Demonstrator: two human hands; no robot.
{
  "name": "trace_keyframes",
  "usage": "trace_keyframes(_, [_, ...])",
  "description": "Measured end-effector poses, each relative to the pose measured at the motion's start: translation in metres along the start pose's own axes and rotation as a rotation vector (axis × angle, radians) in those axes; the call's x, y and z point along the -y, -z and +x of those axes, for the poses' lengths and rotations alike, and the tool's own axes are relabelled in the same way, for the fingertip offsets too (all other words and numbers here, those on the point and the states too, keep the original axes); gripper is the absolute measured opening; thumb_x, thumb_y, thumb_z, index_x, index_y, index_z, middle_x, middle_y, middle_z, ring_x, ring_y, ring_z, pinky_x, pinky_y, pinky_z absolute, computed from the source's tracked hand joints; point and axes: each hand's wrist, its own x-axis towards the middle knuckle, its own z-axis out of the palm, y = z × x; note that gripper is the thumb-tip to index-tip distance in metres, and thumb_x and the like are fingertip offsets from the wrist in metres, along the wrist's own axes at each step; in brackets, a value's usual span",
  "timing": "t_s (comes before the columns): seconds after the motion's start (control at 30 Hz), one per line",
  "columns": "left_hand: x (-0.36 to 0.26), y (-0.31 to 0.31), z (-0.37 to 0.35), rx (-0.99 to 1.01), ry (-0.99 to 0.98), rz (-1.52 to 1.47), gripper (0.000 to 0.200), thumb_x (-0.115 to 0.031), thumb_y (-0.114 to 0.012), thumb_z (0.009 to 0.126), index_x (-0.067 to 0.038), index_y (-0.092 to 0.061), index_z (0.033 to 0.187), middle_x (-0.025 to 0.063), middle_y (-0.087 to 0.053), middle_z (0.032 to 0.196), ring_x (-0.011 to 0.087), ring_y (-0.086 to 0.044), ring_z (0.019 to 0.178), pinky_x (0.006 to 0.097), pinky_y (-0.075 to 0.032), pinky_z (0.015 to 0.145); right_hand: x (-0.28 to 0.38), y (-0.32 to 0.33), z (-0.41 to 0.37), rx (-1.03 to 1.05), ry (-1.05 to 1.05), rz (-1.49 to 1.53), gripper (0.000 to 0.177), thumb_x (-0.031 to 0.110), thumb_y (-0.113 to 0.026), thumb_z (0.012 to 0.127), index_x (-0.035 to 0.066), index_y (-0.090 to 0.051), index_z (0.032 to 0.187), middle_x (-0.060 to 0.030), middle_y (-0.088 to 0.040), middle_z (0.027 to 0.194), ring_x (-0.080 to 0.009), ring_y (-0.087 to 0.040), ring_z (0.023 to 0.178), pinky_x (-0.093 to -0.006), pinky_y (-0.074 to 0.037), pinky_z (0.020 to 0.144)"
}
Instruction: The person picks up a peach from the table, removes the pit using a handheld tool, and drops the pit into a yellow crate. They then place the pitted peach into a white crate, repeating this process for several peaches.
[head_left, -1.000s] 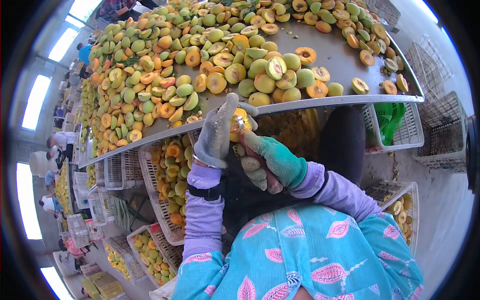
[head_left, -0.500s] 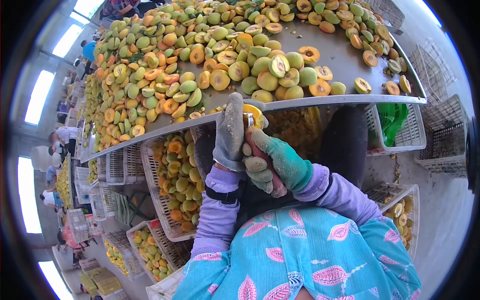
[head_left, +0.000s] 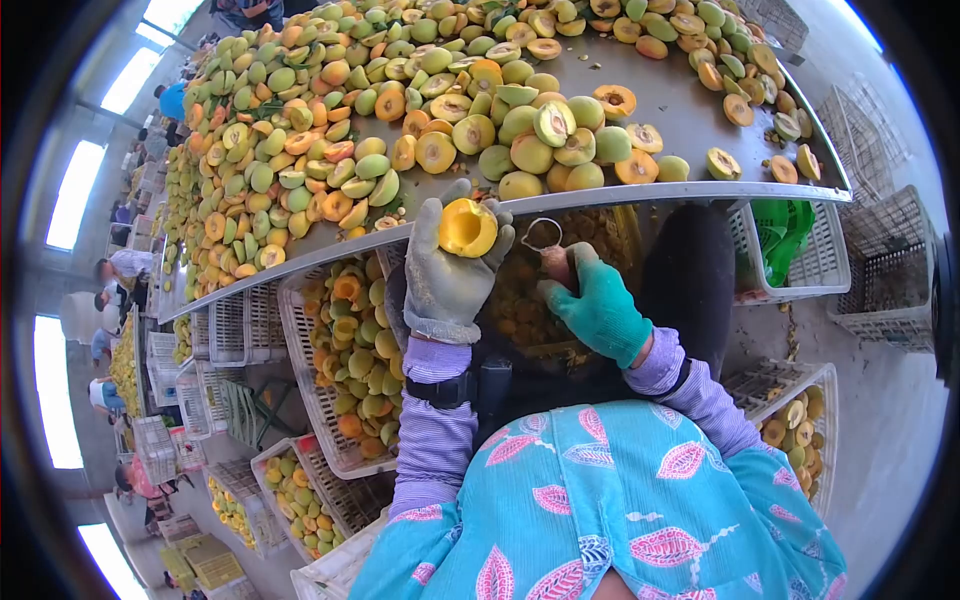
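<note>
A hollowed yellow peach half [head_left: 467, 228] rests in my left hand [head_left: 446, 275], its pitless cup facing up. That hand wears a dusty grey glove and holds the fruit between thumb and fingers, just by the table edge. My right hand [head_left: 598, 308], in a green glove, is closed around the reddish handle of a pitting tool [head_left: 545, 238]. The tool's metal ring points up and left, apart from the fruit. Between and below the hands, a container [head_left: 560, 300] of brownish scraps sits between my legs, partly hidden.
A metal table [head_left: 680, 110] carries a big heap of peach halves [head_left: 290, 150], many with pits in. Left of my legs stands a crate [head_left: 350, 370] of hollowed halves. Another crate [head_left: 790, 440] with fruit and one with a green basket [head_left: 780, 240] stand right. Other people are far left.
My hands have drawn apart. The pitting tool has come out of the fruit and moved right; the peach half has turned to show its hollow toward me.
</note>
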Motion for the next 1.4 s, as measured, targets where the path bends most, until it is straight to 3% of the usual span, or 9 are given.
trace_keyframes(0.1, [0.011,-0.004,-0.004,0.067,-0.165,0.35,0.046,-0.037,-0.046,0.099,-0.001,-0.048,0.128,0.0206,-0.06,0.11,0.033,-0.061,0.1,0.0425,-0.054,0.087,0.032,-0.021,0.009,-0.165,0.386,-0.262,0.03,0.015,-0.069,0.083,0.005,-0.049,0.102,-0.0194,-0.061,0.081,-0.0398,-0.062,0.07,-0.0447,-0.051,0.06])
trace_keyframes(0.17, [0.014,-0.011,-0.006,-0.013,-0.127,0.248,0.046,-0.035,-0.04,0.101,0.001,-0.045,0.13,0.0197,-0.059,0.106,0.0306,-0.061,0.097,0.0417,-0.052,0.087,0.036,-0.027,0.018,-0.194,0.42,-0.398,0.022,0.019,-0.063,0.087,0.006,-0.049,0.098,-0.0158,-0.058,0.079,-0.0343,-0.062,0.067,-0.0456,-0.049,0.056])
trace_keyframes(0.33, [0.013,-0.008,-0.013,-0.087,-0.469,1.11,0.047,-0.039,-0.04,0.101,0.001,-0.051,0.124,0.0158,-0.062,0.104,0.0239,-0.064,0.087,0.0349,-0.056,0.078,0.022,-0.038,0.021,-0.111,0.549,-0.73,0.014,0.02,-0.052,0.094,0.008,-0.051,0.099,-0.0124,-0.059,0.081,-0.0301,-0.063,0.069,-0.044,-0.05,0.056])
trace_keyframes(0.43, [0.011,-0.01,-0.015,-0.171,-0.123,0.314,0.048,-0.04,-0.045,0.099,0.0,-0.049,0.125,0.0154,-0.062,0.098,0.0276,-0.063,0.086,0.04,-0.056,0.078,0.018,-0.043,0.011,0.009,0.513,-0.512,0.015,0.021,-0.054,0.094,0.008,-0.05,0.1,-0.0142,-0.061,0.083,-0.0334,-0.063,0.07,-0.0452,-0.05,0.057])
trace_keyframes(0.7, [-0.039,-0.006,-0.05,-0.341,-0.32,0.231,0.044,-0.039,-0.044,0.099,-0.004,-0.053,0.123,0.0137,-0.062,0.102,0.0267,-0.064,0.092,0.0383,-0.057,0.078,0.041,-0.041,0.003,0.371,0.277,0.011,0.029,0.022,-0.067,0.086,0.006,-0.047,0.1,-0.019,-0.063,0.079,-0.042,-0.063,0.078,-0.0487,-0.048,0.063])
trace_keyframes(0.8, [-0.126,0.08,-0.057,-0.502,-0.528,1.92,0.035,-0.034,-0.057,0.094,0.0,-0.066,0.103,0.0074,-0.067,0.093,0.0125,-0.061,0.086,0.0278,-0.051,0.074,-0.007,-0.015,0.012,0.244,0.045,-0.016,0.029,0.022,-0.068,0.085,0.005,-0.048,0.098,-0.0211,-0.064,0.079,-0.0428,-0.063,0.078,-0.048,-0.048,0.064])
trace_keyframes(1.07, [-0.125,0.063,0.122,-0.403,-0.1,2.805,0.03,-0.025,-0.066,0.079,-0.005,-0.062,0.101,0.0207,-0.068,0.098,0.0357,-0.067,0.09,0.0458,-0.053,0.078,-0.003,0.006,0.051,0.009,0.017,-0.152,0.031,0.023,-0.068,0.088,0.001,-0.05,0.101,-0.0223,-0.065,0.082,-0.0406,-0.065,0.075,-0.0443,-0.049,0.062])
trace_keyframes(1.23, [-0.134,0.021,0.06,-0.076,-0.018,1.123,0.041,-0.028,-0.052,0.095,-0.002,-0.055,0.127,0.0109,-0.067,0.101,0.0161,-0.064,0.075,0.0266,-0.051,0.061,0.051,0.014,0.069,0.037,-0.303,0.459,0.027,0.023,-0.063,0.091,0.002,-0.052,0.105,-0.0075,-0.061,0.073,-0.0161,-0.061,0.059,-0.0303,-0.048,0.049])
trace_keyframes(1.4, [-0.046,-0.003,0.018,0.134,-0.338,1.184,0.05,-0.039,-0.04,0.102,0.001,-0.048,0.133,0.0114,-0.063,0.109,0.0144,-0.062,0.079,0.02,-0.045,0.055,0.073,-0.027,0.098,0.257,-0.241,0.722,0.03,0.026,-0.059,0.094,-0.001,-0.049,0.104,-0.0055,-0.058,0.07,-0.0119,-0.054,0.046,-0.0259,-0.044,0.037])
